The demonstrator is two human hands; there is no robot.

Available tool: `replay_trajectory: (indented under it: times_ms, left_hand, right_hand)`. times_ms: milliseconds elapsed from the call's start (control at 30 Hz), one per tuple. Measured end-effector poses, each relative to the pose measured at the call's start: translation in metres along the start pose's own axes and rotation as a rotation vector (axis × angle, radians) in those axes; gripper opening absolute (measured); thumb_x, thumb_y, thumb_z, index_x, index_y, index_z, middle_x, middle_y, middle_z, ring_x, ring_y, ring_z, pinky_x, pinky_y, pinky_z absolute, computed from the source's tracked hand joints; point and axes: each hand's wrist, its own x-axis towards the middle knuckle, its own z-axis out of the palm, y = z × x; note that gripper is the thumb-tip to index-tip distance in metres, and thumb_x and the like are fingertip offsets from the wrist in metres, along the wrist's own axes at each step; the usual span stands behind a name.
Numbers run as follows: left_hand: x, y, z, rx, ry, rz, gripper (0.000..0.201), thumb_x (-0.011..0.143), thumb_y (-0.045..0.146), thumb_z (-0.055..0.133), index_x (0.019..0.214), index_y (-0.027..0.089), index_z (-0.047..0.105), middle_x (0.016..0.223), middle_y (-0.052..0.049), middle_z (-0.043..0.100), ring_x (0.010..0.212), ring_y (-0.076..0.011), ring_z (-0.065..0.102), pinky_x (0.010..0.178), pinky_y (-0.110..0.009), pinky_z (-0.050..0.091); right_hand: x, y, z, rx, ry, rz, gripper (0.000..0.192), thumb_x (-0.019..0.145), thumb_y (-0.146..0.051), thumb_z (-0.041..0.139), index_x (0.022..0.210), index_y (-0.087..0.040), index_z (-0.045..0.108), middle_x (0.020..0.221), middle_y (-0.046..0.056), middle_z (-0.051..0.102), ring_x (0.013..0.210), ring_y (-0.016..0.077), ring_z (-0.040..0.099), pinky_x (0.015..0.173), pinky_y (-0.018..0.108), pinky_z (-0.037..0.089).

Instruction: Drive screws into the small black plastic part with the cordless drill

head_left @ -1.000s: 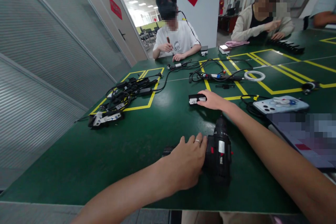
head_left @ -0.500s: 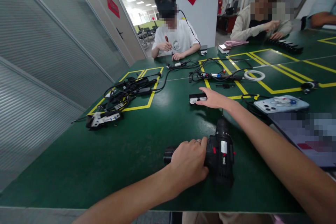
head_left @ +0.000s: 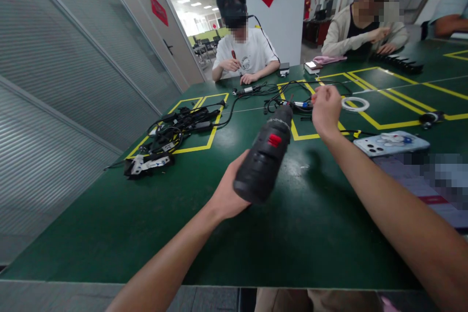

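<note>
A black cordless drill with a red switch is raised above the table, its chuck pointing away from me. My left hand is wrapped round its grip, which is mostly hidden behind the drill body. To the right of the chuck, my right hand is lifted with its fingers curled together. Whatever those fingers hold, if anything, is too small or hidden to make out. Behind the right hand lie a pen-like tool with a blue band and black cables. The small black box with a white label cannot be seen now.
A heap of black cables and a black-and-white part lie left. A white ring, a phone and a blurred screen are on the right. Two people sit across the green table, one holding a screwdriver.
My left hand has lifted the drill off the table and turned it upright, chuck forward. My right hand has moved up and right from the small black box, and its fingers have closed.
</note>
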Motion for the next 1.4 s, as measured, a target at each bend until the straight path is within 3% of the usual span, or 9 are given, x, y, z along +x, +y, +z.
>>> replay_trajectory:
  times_ms: [67, 167, 333, 500, 633, 800, 1000, 1200, 1400]
  left_hand:
    - [0.003, -0.009, -0.004, -0.282, 0.011, -0.038, 0.040, 0.075, 0.032, 0.067, 0.112, 0.019, 0.057, 0.086, -0.003, 0.063, 0.069, -0.0168, 0.059, 0.069, -0.033, 0.049]
    - [0.006, -0.020, -0.006, -0.578, 0.004, -0.082, 0.040, 0.075, 0.026, 0.063, 0.113, 0.018, 0.054, 0.091, -0.004, 0.063, 0.065, -0.0140, 0.057, 0.065, -0.032, 0.047]
    - [0.012, -0.023, -0.010, -0.622, 0.016, -0.188, 0.048, 0.072, 0.023, 0.060, 0.118, 0.012, 0.059, 0.082, -0.008, 0.067, 0.067, -0.0153, 0.056, 0.062, -0.029, 0.044]
    - [0.013, -0.022, -0.011, -0.690, 0.102, -0.234, 0.043, 0.067, 0.020, 0.061, 0.110, 0.014, 0.062, 0.112, -0.011, 0.066, 0.068, -0.0129, 0.058, 0.064, -0.029, 0.046]
    - [0.012, -0.025, -0.010, -0.716, 0.092, -0.280, 0.041, 0.068, 0.018, 0.059, 0.109, 0.014, 0.061, 0.108, -0.008, 0.064, 0.060, -0.0084, 0.052, 0.063, -0.028, 0.045]
    - [0.012, -0.028, -0.008, -0.581, 0.123, -0.348, 0.036, 0.068, 0.015, 0.060, 0.103, 0.014, 0.062, 0.099, -0.005, 0.064, 0.061, -0.0085, 0.053, 0.060, -0.025, 0.041]
    - [0.007, -0.017, -0.004, -0.557, 0.101, -0.378, 0.035, 0.067, 0.015, 0.060, 0.101, 0.014, 0.059, 0.094, -0.003, 0.063, 0.057, -0.0087, 0.053, 0.058, -0.026, 0.039]
    - [0.000, -0.003, -0.004, -0.467, -0.006, -0.461, 0.032, 0.068, 0.018, 0.059, 0.099, 0.012, 0.060, 0.063, 0.001, 0.057, 0.056, -0.0118, 0.049, 0.054, -0.025, 0.035]
    - [-0.003, 0.007, 0.000, -0.422, 0.066, -0.454, 0.034, 0.063, 0.016, 0.058, 0.097, 0.014, 0.059, 0.076, -0.001, 0.061, 0.056, -0.0097, 0.049, 0.054, -0.025, 0.035]
  right_hand:
    - [-0.027, -0.007, 0.009, -0.002, -0.051, 0.089, 0.034, 0.098, -0.043, 0.034, 0.103, -0.018, 0.056, 0.096, 0.011, 0.062, 0.092, 0.0245, 0.062, 0.086, 0.044, 0.050]
    - [-0.065, -0.017, 0.019, -0.008, -0.230, 0.055, 0.026, 0.092, -0.039, 0.051, 0.106, -0.018, 0.058, 0.110, 0.013, 0.059, 0.105, 0.0254, 0.058, 0.096, 0.041, 0.047]
    - [-0.087, -0.011, 0.025, 0.009, -0.435, 0.039, 0.037, 0.086, -0.041, 0.060, 0.115, -0.018, 0.058, 0.120, 0.013, 0.057, 0.118, 0.0263, 0.053, 0.107, 0.043, 0.040]
    - [-0.089, 0.001, 0.028, 0.025, -0.662, 0.038, 0.054, 0.080, -0.039, 0.068, 0.128, -0.019, 0.053, 0.127, 0.013, 0.055, 0.121, 0.0270, 0.053, 0.107, 0.043, 0.040]
    - [-0.087, 0.005, 0.031, 0.006, -0.682, 0.047, 0.054, 0.081, -0.036, 0.068, 0.130, -0.019, 0.054, 0.128, 0.013, 0.055, 0.120, 0.0264, 0.054, 0.107, 0.042, 0.040]
    - [-0.080, 0.007, 0.037, 0.004, -0.682, 0.050, 0.044, 0.084, -0.035, 0.064, 0.126, -0.022, 0.057, 0.122, 0.010, 0.057, 0.114, 0.0247, 0.057, 0.104, 0.042, 0.042]
    - [-0.079, 0.006, 0.039, 0.001, -0.668, 0.063, 0.041, 0.084, -0.034, 0.062, 0.123, -0.021, 0.059, 0.120, 0.009, 0.058, 0.111, 0.0241, 0.057, 0.102, 0.040, 0.044]
    - [-0.081, 0.010, 0.043, 0.023, -0.636, 0.062, 0.042, 0.082, -0.033, 0.064, 0.122, -0.021, 0.060, 0.118, 0.010, 0.059, 0.110, 0.0243, 0.059, 0.102, 0.040, 0.044]
    - [-0.082, 0.012, 0.044, 0.033, -0.625, 0.062, 0.042, 0.082, -0.033, 0.064, 0.122, -0.021, 0.060, 0.117, 0.009, 0.059, 0.108, 0.0245, 0.059, 0.100, 0.041, 0.045]
